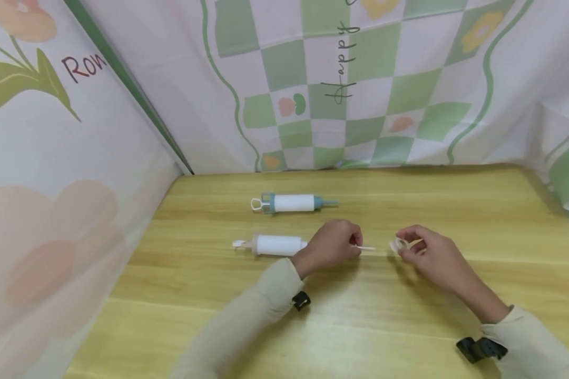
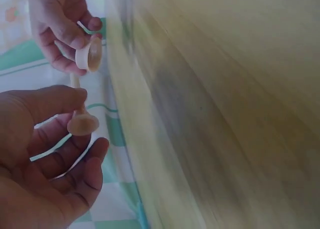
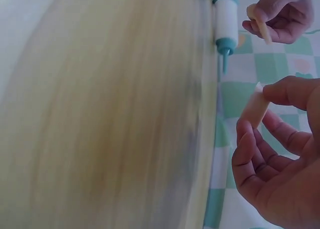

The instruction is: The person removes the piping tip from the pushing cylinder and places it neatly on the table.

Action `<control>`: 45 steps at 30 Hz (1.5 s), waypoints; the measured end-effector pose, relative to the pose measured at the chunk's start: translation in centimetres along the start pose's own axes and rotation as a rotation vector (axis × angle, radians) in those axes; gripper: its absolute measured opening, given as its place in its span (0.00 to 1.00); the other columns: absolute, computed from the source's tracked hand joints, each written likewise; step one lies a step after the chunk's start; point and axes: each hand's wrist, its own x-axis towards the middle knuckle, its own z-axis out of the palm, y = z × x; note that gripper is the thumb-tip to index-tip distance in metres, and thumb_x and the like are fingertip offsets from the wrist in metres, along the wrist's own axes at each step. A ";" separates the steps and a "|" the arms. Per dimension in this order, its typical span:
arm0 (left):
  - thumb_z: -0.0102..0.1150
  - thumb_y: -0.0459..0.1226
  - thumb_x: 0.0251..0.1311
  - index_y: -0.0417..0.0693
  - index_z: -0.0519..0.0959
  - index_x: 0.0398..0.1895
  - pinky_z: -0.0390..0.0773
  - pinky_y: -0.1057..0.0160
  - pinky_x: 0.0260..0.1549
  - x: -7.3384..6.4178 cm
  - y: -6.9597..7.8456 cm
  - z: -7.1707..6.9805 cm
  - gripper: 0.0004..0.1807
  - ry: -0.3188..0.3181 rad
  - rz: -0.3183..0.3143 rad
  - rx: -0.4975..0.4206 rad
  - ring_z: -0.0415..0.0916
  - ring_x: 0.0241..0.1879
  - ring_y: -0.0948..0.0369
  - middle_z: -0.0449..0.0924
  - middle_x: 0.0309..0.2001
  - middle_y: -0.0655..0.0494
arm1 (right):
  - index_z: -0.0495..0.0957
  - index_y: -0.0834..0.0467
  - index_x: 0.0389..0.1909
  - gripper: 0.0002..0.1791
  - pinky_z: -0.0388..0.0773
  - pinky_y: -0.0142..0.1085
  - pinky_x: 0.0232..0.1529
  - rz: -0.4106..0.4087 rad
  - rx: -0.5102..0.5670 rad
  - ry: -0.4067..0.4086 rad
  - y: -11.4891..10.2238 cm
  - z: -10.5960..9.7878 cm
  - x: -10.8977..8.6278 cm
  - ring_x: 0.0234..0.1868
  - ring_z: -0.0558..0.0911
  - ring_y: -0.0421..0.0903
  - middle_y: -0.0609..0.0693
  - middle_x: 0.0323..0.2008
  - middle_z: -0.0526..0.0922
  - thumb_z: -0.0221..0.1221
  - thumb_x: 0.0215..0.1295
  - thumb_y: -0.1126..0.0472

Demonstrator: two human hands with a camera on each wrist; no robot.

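My left hand [image 1: 329, 245] pinches a pale, thin nozzle [image 2: 83, 124] with a flared round base, its narrow tip pointing toward the other hand. Between the thumb and fingers of my right hand [image 1: 433, 255] is a short, pale ring-shaped cap [image 2: 89, 55], hollow inside. A small gap separates the nozzle's tip from the cap in the head view. Beside my left wrist lies a white syringe-like barrel [image 1: 278, 245] with a pinkish collar and a plunger handle; the hand hides its right end.
Farther back on the wooden table [image 1: 194, 221] lies a second white syringe-like barrel [image 1: 294, 202] with teal ends, a thin teal nozzle and a white loop handle. A patterned cloth [image 1: 289, 68] hangs behind the table's far edge, and another cloth [image 1: 52, 158] hangs along the left.
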 end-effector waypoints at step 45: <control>0.73 0.43 0.57 0.45 0.76 0.60 0.77 0.65 0.47 -0.9 -2.1 -6.1 0.29 0.160 -0.092 -0.001 0.75 0.51 0.57 0.78 0.53 0.51 | 0.68 0.69 0.64 0.31 0.78 0.59 0.41 0.042 -0.188 -0.115 -2.8 -1.0 3.2 0.50 0.78 0.66 0.71 0.56 0.74 0.60 0.70 0.52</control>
